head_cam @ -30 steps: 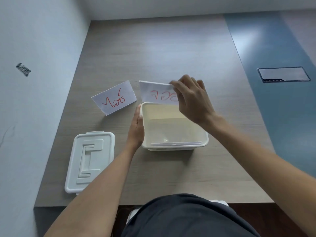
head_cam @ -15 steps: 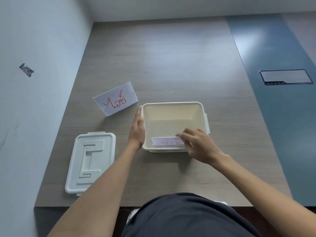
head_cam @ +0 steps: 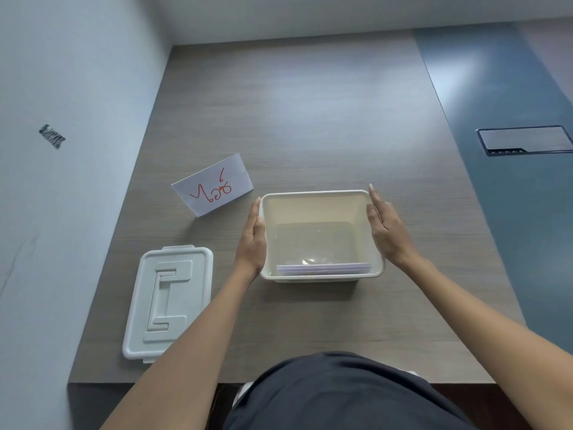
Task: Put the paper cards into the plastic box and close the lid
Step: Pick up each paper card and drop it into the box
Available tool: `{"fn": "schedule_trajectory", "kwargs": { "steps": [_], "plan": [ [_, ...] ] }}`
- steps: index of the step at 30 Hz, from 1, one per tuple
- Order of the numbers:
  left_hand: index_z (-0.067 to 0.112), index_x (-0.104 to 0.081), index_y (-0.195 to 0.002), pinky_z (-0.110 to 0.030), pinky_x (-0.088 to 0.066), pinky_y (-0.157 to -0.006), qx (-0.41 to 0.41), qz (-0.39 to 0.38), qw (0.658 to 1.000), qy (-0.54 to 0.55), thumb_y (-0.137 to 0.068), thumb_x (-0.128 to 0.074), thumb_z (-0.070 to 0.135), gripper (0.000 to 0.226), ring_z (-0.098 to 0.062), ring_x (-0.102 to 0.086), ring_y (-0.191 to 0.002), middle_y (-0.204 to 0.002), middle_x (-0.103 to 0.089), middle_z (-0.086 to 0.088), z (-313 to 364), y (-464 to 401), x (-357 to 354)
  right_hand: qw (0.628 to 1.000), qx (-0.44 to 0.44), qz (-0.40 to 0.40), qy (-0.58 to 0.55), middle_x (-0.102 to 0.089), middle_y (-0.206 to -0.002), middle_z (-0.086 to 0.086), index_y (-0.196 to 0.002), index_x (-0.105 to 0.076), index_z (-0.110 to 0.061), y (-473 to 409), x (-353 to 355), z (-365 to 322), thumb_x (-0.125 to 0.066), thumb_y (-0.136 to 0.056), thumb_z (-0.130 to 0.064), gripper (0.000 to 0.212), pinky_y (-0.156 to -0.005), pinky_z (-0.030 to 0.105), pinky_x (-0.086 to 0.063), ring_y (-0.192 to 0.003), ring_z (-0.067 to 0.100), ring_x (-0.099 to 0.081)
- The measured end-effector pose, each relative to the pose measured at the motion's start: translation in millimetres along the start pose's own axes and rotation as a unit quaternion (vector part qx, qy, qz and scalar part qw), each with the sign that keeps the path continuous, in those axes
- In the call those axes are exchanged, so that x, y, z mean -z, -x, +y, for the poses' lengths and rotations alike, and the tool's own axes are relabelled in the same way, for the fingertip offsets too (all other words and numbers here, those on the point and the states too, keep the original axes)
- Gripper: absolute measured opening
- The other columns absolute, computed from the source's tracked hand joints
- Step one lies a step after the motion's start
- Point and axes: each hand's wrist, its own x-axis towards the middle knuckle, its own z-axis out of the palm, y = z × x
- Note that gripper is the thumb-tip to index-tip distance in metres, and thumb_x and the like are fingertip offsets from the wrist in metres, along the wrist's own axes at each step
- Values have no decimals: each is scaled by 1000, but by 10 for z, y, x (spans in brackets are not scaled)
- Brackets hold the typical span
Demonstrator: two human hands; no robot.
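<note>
A cream plastic box (head_cam: 319, 195) stands open in the middle of the wooden table. Paper cards (head_cam: 324, 268) lean against its near inner wall, only their top edges showing. My left hand (head_cam: 253, 240) lies flat against the box's left side. My right hand (head_cam: 386, 231) is flat by the right side with fingers straight, holding nothing. One white paper card (head_cam: 214, 184) with red writing lies on the table left of and beyond the box. The white lid (head_cam: 169, 301) lies flat at the near left of the table.
A pale wall (head_cam: 62, 181) runs along the table's left edge. A blue-grey strip (head_cam: 508, 212) with a dark recessed panel (head_cam: 524, 139) borders the table on the right. The table's front edge (head_cam: 279, 382) is just before my dark-clothed body.
My right hand carried a red-lettered card down into the box, left it against the near wall and moved to the box's right side. The left hand stayed on the left side.
</note>
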Motion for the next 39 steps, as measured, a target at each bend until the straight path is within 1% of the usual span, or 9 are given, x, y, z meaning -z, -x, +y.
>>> {"fn": "schedule_trajectory", "kwargs": {
  "steps": [4, 7, 10, 15, 20, 24, 27, 30, 39],
  "plan": [
    [28, -50, -142, -22, -32, -97, 12, -20, 998, -57, -104, -36, 31, 40, -6, -49, -122, -133, -50, 11, 18, -229, -33, 999, -26, -1, -38, -32, -160, -7, -157, -24, -27, 26, 114, 38, -32, -108, -28, 50, -112, 19, -22, -144, 5, -29],
    [15, -70, -112, -24, -39, -88, -29, 38, 990, -135, -102, -43, 25, 31, -21, -58, -103, -113, -57, -9, 10, -501, 147, 999, -22, -9, -41, -30, -161, -7, -156, -25, -28, -8, 98, 17, -31, -108, -28, 49, -108, 18, -23, -147, 14, -29],
    [12, -72, -107, -41, -48, -94, -91, 132, 964, -210, -94, -45, 22, 32, -29, -59, -102, -111, -55, -14, 70, -788, 479, 998, -28, -13, -54, -34, -159, -6, -155, -27, -31, -25, 6, -36, -31, -108, -31, 48, -105, 20, -25, -146, 17, -33],
    [18, -55, -131, -45, -26, -105, -77, 203, 890, -400, -88, -53, 18, 43, -34, -40, -128, -138, -40, -14, 169, -1182, 853, 998, -33, -18, -55, -36, -158, -5, -155, -27, -33, -9, -41, -12, -30, -108, -31, 47, -104, 23, -28, -145, 20, -35],
    [15, -42, -144, -53, -13, -115, 77, 97, 857, -500, -98, -48, 30, 48, -37, -38, -133, -143, -42, -18, 101, -1494, 1148, 997, -39, -11, -60, -35, -158, -9, -154, -27, -37, -8, -52, 5, -29, -107, -35, 47, -106, 24, -28, -146, 19, -34],
    [17, -60, -125, -48, -21, -108, 50, 111, 849, -514, -100, -47, 24, 29, -35, -54, -117, -124, -60, -15, 43, -1500, 1184, 997, -45, -8, -63, -34, -159, -10, -154, -28, -37, 4, -52, -14, -29, -107, -35, 47, -104, 22, -27, -145, 17, -34],
    [14, -69, -105, -42, -30, -97, -14, 137, 869, -476, -100, -48, 18, 22, -35, -62, -100, -107, -70, -13, 22, -1391, 1133, 996, -49, -8, -73, -34, -158, -11, -154, -29, -37, 8, -61, -2, -29, -107, -35, 46, -104, 23, -27, -145, 17, -34],
    [11, -71, -108, -44, -43, -89, -81, 164, 894, -409, -99, -50, 17, 23, -41, -63, -96, -109, -69, -17, 118, -1257, 1075, 996, -50, -6, -76, -37, -157, -11, -153, -29, -39, 12, -63, 10, -29, -107, -38, 46, -104, 24, -29, -145, 17, -36],
    [14, -74, -105, -38, -45, -70, -265, 162, 876, -369, -95, -53, 23, 25, -39, -63, -86, -95, -68, -16, 1068, -1039, 816, 989, -71, -17, -127, -42, -153, -12, -152, -34, -36, 56, -2, -93, -33, -107, -37, 45, -99, 19, -29, -134, 1, -38]
  ]
}}
